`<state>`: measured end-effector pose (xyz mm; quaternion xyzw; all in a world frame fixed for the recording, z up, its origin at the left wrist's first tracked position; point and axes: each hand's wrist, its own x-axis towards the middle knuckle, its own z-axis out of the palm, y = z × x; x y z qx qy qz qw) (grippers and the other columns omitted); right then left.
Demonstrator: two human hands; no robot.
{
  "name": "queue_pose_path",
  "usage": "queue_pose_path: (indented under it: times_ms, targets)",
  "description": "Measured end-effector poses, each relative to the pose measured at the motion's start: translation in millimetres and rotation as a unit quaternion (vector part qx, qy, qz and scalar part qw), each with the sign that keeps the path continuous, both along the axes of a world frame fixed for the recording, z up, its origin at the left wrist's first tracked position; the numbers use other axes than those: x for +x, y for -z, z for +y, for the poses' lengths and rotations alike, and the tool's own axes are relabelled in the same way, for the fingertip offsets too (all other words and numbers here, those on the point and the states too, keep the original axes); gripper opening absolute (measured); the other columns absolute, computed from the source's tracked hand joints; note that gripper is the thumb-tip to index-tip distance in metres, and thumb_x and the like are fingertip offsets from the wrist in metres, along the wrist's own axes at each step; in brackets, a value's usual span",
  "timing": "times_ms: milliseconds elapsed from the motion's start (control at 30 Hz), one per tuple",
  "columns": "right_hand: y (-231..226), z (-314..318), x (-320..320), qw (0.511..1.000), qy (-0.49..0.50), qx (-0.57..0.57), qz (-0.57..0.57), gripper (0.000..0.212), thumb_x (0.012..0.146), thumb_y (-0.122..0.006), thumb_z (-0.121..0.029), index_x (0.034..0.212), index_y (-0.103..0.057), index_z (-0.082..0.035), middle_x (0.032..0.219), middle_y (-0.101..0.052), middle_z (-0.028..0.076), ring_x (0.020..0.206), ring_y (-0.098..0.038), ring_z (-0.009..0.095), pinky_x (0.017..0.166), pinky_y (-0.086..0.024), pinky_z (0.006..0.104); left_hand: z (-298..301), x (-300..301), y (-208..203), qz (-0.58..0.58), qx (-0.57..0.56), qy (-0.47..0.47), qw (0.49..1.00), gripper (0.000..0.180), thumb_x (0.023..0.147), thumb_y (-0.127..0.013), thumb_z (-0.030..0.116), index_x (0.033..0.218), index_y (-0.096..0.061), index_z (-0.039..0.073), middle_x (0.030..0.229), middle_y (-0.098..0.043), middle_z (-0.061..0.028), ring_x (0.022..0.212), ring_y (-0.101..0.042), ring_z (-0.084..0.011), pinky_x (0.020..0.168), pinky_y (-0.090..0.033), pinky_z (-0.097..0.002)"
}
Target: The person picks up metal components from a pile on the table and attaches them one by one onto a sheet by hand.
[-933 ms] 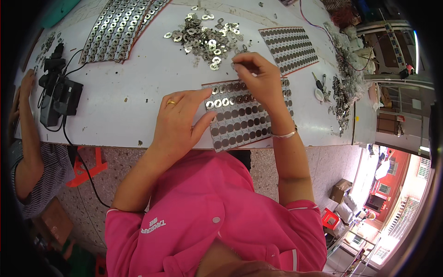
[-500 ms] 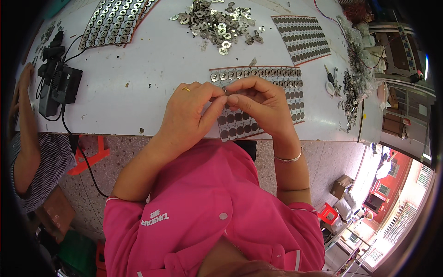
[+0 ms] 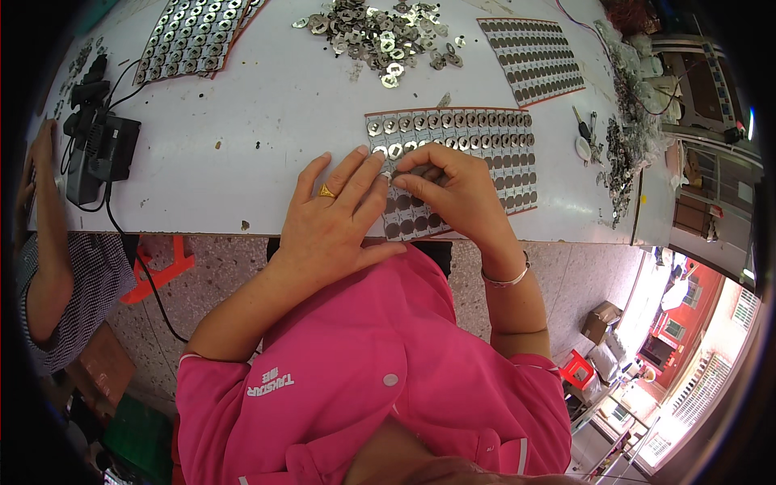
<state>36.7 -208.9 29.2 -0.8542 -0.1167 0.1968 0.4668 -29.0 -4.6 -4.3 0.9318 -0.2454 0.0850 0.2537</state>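
Note:
A panel of small round discs in rows (image 3: 517, 179) lies at the table's front edge. Its far rows carry shiny metal pieces with holes; the nearer discs are plain dark grey. Over its left part my right hand (image 3: 453, 184) has thumb and index finger pinched together, and what they hold is too small to make out. My left hand (image 3: 335, 206) lies spread and flat at the panel's left edge, thumb pointing toward my body, fingertips beside the right hand's pinch. A loose pile of shiny, flat metal pieces (image 3: 380, 36) sits beyond the panel.
Similar panels lie far right (image 3: 529, 61) and far left (image 3: 190, 36). A black power adapter (image 3: 113, 149) with cables stands at left, near another person's arm (image 3: 48, 234). Small tools (image 3: 584, 133) and heaped dark metal bits (image 3: 621, 170) lie along the right side.
My left hand has drawn back from the pinch with its fingers now spread. My right hand has come slightly lower and left, still pinching. The far rows show more shiny pieces uncovered.

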Motion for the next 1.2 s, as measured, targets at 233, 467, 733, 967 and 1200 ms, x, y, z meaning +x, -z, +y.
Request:
queue_pose_path:
  times_ms: [233,467,733,967,1200]
  targets:
    - [1,3,-3,0.995,-0.02,-0.024,-0.098,0.018,0.082,-0.082,-0.006,0.097,-0.072,-0.003,0.082,-0.066,0.002,0.061,-0.054,0.006,0.055,-0.045,0.024,1,-2,2,0.006,0.013,0.008,1.0,0.079,0.072,-0.08,0.064,0.12,-0.065,0.003,0.149,-0.051,-0.0118,0.144,-0.043,-0.0281,0.119,-0.027,-0.0538]
    - [11,1,-9,0.979,-0.003,-0.054,-0.196,0.025,0.078,-0.087,-0.009,0.095,-0.069,-0.005,0.082,-0.059,0.002,0.058,-0.047,0.009,0.052,-0.04,0.0264,0,-2,1,0.01,0.007,0.007,1.0,0.078,0.074,-0.079,0.063,0.122,-0.064,0.003,0.149,-0.052,-0.0118,0.144,-0.042,-0.0291,0.119,-0.026,-0.0546]
    - [-3,-6,-6,0.986,-0.07,-0.045,-0.144,0.019,0.084,-0.081,-0.007,0.101,-0.072,-0.006,0.082,-0.058,0.002,0.059,-0.049,0.01,0.054,-0.041,0.0269,0,-2,2,0.018,0.008,0.007,1.0,0.08,0.073,-0.08,0.063,0.124,-0.062,0.004,0.15,-0.05,-0.0111,0.145,-0.041,-0.0284,0.119,-0.025,-0.0552]
    - [-3,7,47,0.946,-0.034,-0.079,-0.313,0.023,0.088,-0.073,-0.003,0.111,-0.073,-0.007,0.091,-0.065,0.006,0.068,-0.059,0.017,0.062,-0.049,0.029,-1,-2,2,0.005,0.022,-0.001,1.0,0.08,0.073,-0.078,0.066,0.134,-0.062,0.017,0.15,-0.049,-0.0089,0.144,-0.041,-0.0265,0.119,-0.026,-0.0535]
    - [21,30,89,0.827,-0.152,-0.204,-0.5,0.031,0.09,-0.066,0.001,0.12,-0.069,-0.007,0.099,-0.069,0.006,0.089,-0.067,0.024,0.076,-0.057,0.032,-2,-1,0,0.009,0.013,0.001,1.0,0.075,0.077,-0.074,0.065,0.133,-0.063,0.017,0.148,-0.05,-0.0105,0.142,-0.042,-0.0269,0.119,-0.025,-0.0536]
